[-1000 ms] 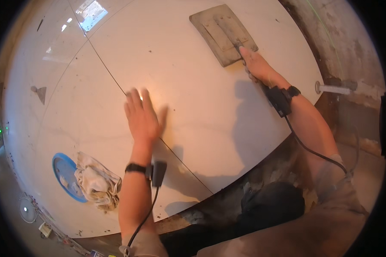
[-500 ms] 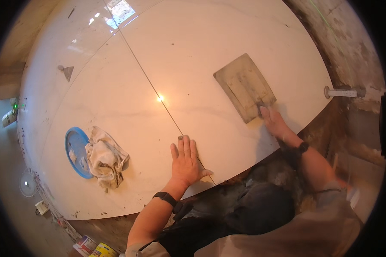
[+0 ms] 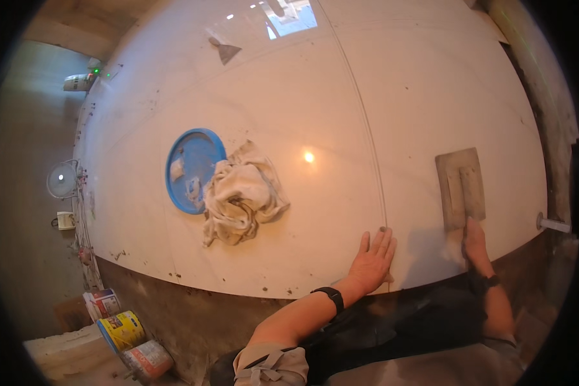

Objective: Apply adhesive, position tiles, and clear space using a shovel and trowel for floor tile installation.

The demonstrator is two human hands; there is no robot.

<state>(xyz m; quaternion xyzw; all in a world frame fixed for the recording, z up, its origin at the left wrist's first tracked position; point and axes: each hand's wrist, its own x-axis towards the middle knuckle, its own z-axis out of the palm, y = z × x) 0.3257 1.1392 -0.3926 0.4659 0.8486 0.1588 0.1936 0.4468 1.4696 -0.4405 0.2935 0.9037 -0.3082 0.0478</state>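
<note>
My left hand (image 3: 372, 262) lies flat on the large glossy pale slab surface, fingers stretched out along a dark seam (image 3: 368, 125) between slabs. To its right, my right hand (image 3: 475, 240) grips a worn, grey-beige rectangular float (image 3: 460, 186) at its near end. The float rests on the slab or just over it; I cannot tell which. Left of my hands, a crumpled off-white cloth (image 3: 241, 193) partly covers a round blue lid (image 3: 193, 145) with whitish lumps in it.
A small triangular scraper (image 3: 226, 51) lies toward the far side. Beyond the near left edge stand several tubs, one a yellow bucket (image 3: 122, 330). A fan (image 3: 62, 179) is on the floor at left. A pale bar with a round end (image 3: 552, 222) juts in at right.
My view has swung left, so the cloth, lid and seam sit farther right in the picture. My left hand stays flat by the seam; my right hand keeps hold of the float, which appears turned.
</note>
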